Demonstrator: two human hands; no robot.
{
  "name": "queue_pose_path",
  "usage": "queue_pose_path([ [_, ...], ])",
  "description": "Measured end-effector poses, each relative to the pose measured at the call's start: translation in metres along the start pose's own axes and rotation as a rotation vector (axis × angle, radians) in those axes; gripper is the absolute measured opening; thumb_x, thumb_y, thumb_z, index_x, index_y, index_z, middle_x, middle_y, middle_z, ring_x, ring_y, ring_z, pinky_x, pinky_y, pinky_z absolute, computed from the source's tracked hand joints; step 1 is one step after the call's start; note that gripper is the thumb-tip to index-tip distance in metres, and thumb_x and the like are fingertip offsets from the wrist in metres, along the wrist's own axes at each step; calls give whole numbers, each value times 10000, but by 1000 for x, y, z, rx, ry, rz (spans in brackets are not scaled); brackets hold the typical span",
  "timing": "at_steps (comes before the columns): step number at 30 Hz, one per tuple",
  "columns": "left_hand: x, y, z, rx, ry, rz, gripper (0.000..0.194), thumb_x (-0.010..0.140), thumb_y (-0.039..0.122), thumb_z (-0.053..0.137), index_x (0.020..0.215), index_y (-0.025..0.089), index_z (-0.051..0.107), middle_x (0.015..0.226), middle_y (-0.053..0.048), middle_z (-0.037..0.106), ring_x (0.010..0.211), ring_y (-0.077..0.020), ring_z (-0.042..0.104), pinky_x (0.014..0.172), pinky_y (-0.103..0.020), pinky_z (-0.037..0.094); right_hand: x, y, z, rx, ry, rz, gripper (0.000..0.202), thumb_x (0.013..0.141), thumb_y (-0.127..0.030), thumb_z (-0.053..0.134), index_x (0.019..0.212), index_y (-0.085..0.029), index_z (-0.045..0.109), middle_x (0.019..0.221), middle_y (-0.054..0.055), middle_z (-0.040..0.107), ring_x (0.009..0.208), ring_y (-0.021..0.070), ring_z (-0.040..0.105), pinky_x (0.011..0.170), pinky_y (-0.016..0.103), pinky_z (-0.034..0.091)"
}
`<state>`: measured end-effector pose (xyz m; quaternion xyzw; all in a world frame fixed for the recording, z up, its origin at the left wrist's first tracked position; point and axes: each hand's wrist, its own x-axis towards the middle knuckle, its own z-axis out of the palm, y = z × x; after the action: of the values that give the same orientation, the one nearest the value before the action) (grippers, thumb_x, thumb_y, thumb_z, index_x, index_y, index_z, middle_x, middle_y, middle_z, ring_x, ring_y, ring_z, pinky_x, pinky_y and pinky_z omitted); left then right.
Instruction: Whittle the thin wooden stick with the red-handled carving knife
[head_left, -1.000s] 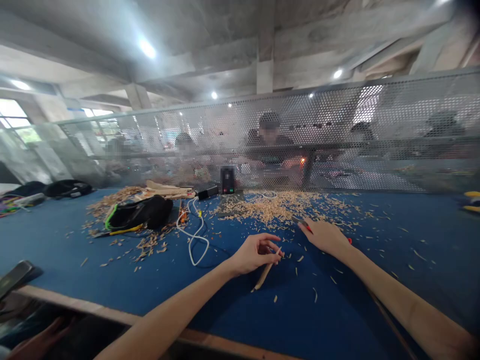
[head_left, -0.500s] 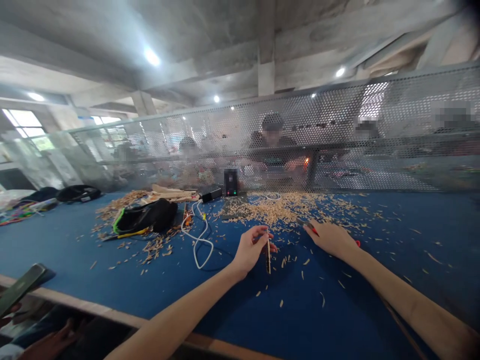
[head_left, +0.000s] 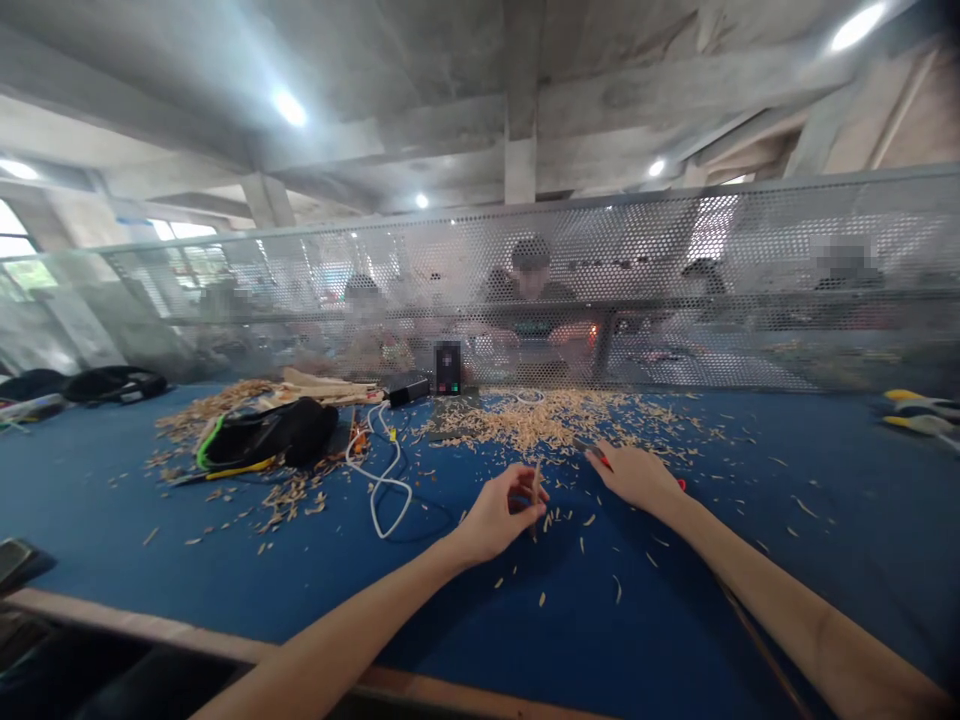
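My left hand (head_left: 504, 510) pinches a thin wooden stick (head_left: 536, 484) that stands nearly upright just above the blue tabletop. To its right, my right hand (head_left: 636, 474) is closed around a knife (head_left: 598, 455) with a red and black handle. The blade points left, toward the wood shavings (head_left: 551, 420), and does not touch the stick. A few loose shavings lie on the blue surface below and between both hands.
At left are a black pouch (head_left: 274, 436) with green trim, a white cable (head_left: 379, 480) and wood pieces (head_left: 322, 388). A black device (head_left: 448, 368) stands before the perforated metal screen (head_left: 645, 290), with people behind. Yellow-handled pliers (head_left: 919, 412) lie far right.
The view has turned slightly right, bringing the yellow-handled pliers into sight. My left fingers have shifted on the stick, which now shows a lighter side. The knife remains in my right hand.
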<state>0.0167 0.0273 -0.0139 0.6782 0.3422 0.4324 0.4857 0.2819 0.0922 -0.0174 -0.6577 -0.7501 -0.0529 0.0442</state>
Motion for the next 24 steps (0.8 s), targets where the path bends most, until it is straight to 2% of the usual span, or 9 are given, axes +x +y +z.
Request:
queue_pose_path([
  [3, -5, 2, 3, 44, -66, 13, 298, 813, 412, 776, 989, 192, 680, 947, -82, 761, 849, -206, 719, 798, -332, 583, 0, 0, 1, 4, 10, 10, 488, 1058, -472, 259, 1227, -166, 600, 958, 173, 761, 910, 322, 739, 775, 382, 493],
  [6, -5, 3, 3, -26, -6, 20, 368, 859, 509, 717, 1041, 192, 682, 939, -87, 764, 850, -213, 728, 811, -332, 585, 0, 0, 3, -2, 3, 17, 487, 1056, -475, 256, 1211, -173, 605, 949, 164, 762, 902, 315, 738, 774, 376, 492],
  [9, -2, 4, 2, -91, 27, -35, 518, 877, 601, 652, 1192, 190, 634, 898, -58, 720, 668, -170, 691, 595, -276, 550, 2, 1, 5, -11, -3, 12, 490, 1054, -480, 244, 1168, -179, 613, 929, 154, 761, 885, 310, 736, 768, 377, 493],
  [11, 0, 4, 2, -90, 29, -61, 558, 888, 632, 613, 1230, 191, 611, 794, -3, 655, 487, -102, 560, 452, -225, 435, 3, 2, 6, -13, 0, 5, 493, 1052, -485, 240, 1153, -181, 615, 921, 152, 758, 876, 307, 733, 766, 379, 494],
  [13, -1, 5, 3, -84, 52, -66, 523, 888, 641, 604, 1147, 188, 634, 680, 47, 559, 422, -59, 413, 417, -202, 334, 3, 3, 6, -15, -2, 3, 497, 1050, -487, 241, 1148, -178, 618, 905, 154, 755, 867, 305, 731, 766, 380, 495],
  [16, -4, 8, 4, -134, 54, -100, 487, 833, 671, 655, 908, 190, 633, 563, 83, 418, 438, -55, 310, 430, -206, 253, 3, 2, 5, -9, -11, 8, 506, 1049, -485, 242, 1184, -170, 614, 908, 159, 754, 866, 303, 731, 772, 381, 496],
  [20, -8, 19, 3, -218, -112, -176, 606, 676, 730, 764, 587, 207, 470, 482, 91, 305, 435, -48, 217, 432, -239, 144, 0, 0, 1, 10, -24, 20, 504, 1052, -485, 249, 1224, -169, 602, 972, 163, 757, 910, 315, 730, 788, 393, 491],
  [22, -10, 25, 3, -237, -143, -171, 670, 620, 738, 799, 499, 220, 391, 449, 89, 282, 423, -45, 200, 441, -257, 130, -1, -1, 1, 7, -28, 22, 500, 1054, -490, 247, 1206, -174, 603, 987, 160, 756, 926, 318, 729, 794, 394, 487],
  [24, -17, 31, 5, -253, -148, -134, 723, 633, 740, 794, 439, 225, 327, 416, 92, 233, 414, -42, 180, 454, -270, 138, -1, -1, 1, -1, -37, 21, 500, 1056, -495, 240, 1199, -180, 600, 988, 154, 753, 921, 315, 729, 790, 391, 487],
])
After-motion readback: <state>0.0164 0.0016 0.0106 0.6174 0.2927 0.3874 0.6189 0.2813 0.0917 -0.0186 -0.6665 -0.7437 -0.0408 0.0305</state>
